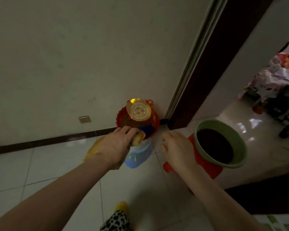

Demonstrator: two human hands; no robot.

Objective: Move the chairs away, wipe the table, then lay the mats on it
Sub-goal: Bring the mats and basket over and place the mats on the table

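The left hand (114, 145) is gripping a yellow cloth (138, 139) over a red tray (154, 120) on a blue stool (138, 155). The right hand (177, 147) is hanging loosely curled, its grip empty, beside a green bucket (240, 147). A round gold mat (139, 110) is leaning in the tray.

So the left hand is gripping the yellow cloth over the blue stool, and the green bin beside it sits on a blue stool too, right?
Not quite. In the head view the green bin sits on a red stool, not a blue one. The left hand does grip the yellow cloth over the blue stool.
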